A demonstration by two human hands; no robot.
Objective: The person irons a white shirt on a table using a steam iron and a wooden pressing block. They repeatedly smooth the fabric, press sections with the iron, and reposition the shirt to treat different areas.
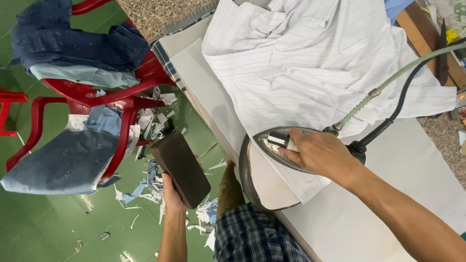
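My right hand (318, 151) grips the handle of a steam iron (272, 140) that rests on a white pinstriped shirt (310, 63) spread over the ironing table (388, 174). A rounded cream pressing pad (269, 182) lies under the shirt's edge at the table's near side. A green hose (398, 77) and a black cable (403, 104) run from the iron to the upper right. My left hand (172, 196) holds a dark brown rectangular block (180, 167) out over the floor, left of the table.
A red plastic chair (104, 92) piled with blue and dark garments stands at the left. Fabric scraps (150, 189) litter the green floor (43, 228). Wooden pieces (422, 34) lie at the table's far right. My checked shirt (257, 235) shows below.
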